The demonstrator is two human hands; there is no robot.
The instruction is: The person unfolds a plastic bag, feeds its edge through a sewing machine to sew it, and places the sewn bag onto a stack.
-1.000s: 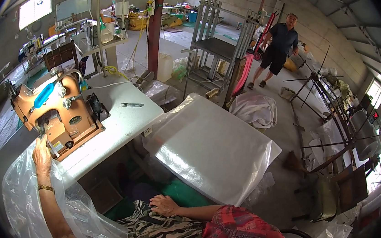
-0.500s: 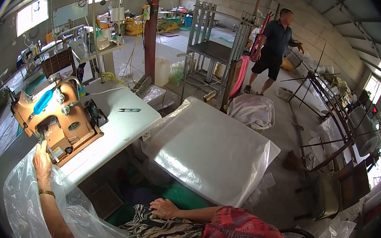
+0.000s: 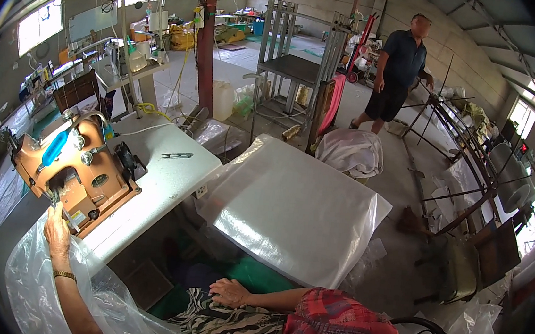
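My left hand (image 3: 57,230) reaches up to the front of an orange-brown sewing machine (image 3: 80,171), its fingertips by the needle area. Its fingers are together on the upper edge of a clear plastic sheet (image 3: 32,273), though the fingertips are partly hidden. From there the sheet hangs over the table's edge and along my forearm to my lap. My right hand (image 3: 229,292) lies loosely on the camouflage cloth (image 3: 229,327) over my lap, fingers spread, holding nothing. Thread snips (image 3: 177,156) rest on the white machine table (image 3: 149,188), right of the machine.
A stack of clear plastic sheets (image 3: 295,215) lies right of the table. Beyond it stand a metal frame rack (image 3: 293,66) and a white cloth bundle (image 3: 350,152). Another person (image 3: 400,70) stands behind, near a dark rod frame (image 3: 460,137). A red-brown post (image 3: 206,45) rises behind the table.
The other person has come closer, a little to the right, and now faces this way. The view has shifted slightly. Both my hands have stayed in place.
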